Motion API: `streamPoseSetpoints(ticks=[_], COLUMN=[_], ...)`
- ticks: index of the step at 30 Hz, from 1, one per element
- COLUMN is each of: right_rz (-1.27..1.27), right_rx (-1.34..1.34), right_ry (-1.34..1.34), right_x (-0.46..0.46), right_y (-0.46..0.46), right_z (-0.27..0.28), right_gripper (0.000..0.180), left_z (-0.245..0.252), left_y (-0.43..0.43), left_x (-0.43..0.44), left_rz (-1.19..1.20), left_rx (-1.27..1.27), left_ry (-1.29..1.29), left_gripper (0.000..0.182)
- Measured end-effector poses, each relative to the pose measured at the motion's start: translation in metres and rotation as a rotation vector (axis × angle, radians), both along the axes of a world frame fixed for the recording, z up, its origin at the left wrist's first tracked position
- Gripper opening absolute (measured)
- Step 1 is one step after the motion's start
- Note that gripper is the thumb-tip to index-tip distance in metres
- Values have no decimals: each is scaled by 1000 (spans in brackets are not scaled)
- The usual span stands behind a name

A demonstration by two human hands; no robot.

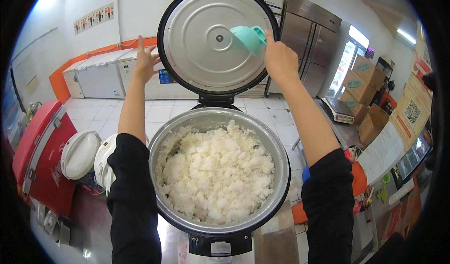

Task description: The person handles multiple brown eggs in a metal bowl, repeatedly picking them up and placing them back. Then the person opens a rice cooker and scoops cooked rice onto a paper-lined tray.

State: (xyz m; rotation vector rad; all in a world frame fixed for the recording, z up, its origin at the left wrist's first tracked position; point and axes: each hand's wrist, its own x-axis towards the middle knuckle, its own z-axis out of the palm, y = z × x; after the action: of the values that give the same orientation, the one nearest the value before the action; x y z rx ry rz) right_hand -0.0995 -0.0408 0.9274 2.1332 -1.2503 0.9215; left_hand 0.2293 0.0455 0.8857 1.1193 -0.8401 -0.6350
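Note:
A large rice cooker stands before me, its metal inner pot (279,165) heaped with cooked white rice (218,172). Its round lid (218,67) is raised at the back, metal inner face toward me. My left hand (144,62) is at the lid's left rim with its fingers apart and nothing held; whether it touches the rim I cannot tell. On the right, my right hand (281,60) grips a turquoise plastic scoop (248,39) by the handle, its bowl in front of the lid's right half.
To the left stand a red cooler box (52,158) and white-lidded containers (81,155). Chest freezers (100,76) line the back wall. At right are a steel refrigerator (299,35), a digital scale (337,110), cardboard boxes (360,84) and a hanging printed sheet (383,151).

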Motion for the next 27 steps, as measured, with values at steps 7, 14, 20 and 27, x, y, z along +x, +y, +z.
streamPoseSetpoints(ticks=[7, 14, 20, 27], right_rz=[156, 303, 354, 349], right_rx=[227, 407, 341, 450], right_ry=[198, 599, 704, 966], right_x=[-9, -35, -13, 7], right_y=[28, 104, 126, 150], right_z=[-37, -78, -96, -87], right_gripper=[21, 20, 20, 21], left_z=[8, -76, -218, -236], left_y=[38, 182, 293, 320], left_x=[3, -48, -218, -310], left_rz=[18, 250, 515, 238], left_rx=[0, -149, -129, 131], left_ry=[-98, -627, -572, -560], left_gripper=[92, 68, 86, 102])
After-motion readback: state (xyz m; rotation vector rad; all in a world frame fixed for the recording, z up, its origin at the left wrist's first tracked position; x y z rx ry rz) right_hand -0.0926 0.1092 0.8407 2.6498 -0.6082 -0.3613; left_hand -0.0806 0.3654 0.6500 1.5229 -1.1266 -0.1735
